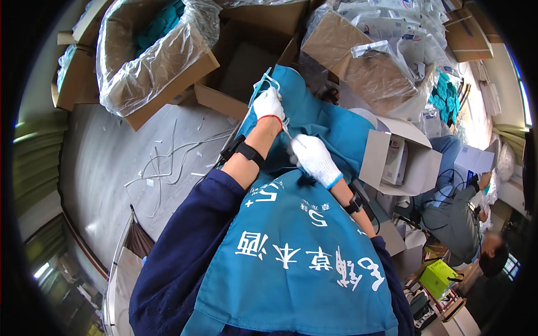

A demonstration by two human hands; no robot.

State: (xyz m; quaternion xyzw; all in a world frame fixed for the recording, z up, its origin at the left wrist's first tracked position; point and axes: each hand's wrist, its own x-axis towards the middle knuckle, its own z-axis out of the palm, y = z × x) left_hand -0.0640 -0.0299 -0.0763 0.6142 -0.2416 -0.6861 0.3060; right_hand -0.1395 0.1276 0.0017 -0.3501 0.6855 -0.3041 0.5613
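My left hand (269,106), in a white knit glove with a red band at the wrist, is closed around a bundle of thin pale cords (265,80) over the teal apron on my lap. Loose loops stick out beyond its knuckles. A short strand runs from it toward my right hand (315,159), also white-gloved, with a blue cuff. The fingers of that hand are pinched together at the strand's end and slightly blurred. The teal apron (291,297) with white print covers my body and legs beneath both hands.
Ahead stand a plastic-lined carton (168,84) of teal items and an open brown carton (241,56). White packets (386,28) pile up at the far right. A small open box (399,159) sits right of my lap. Another person (459,218) works at the right. Cord scraps (159,173) lie on the floor.
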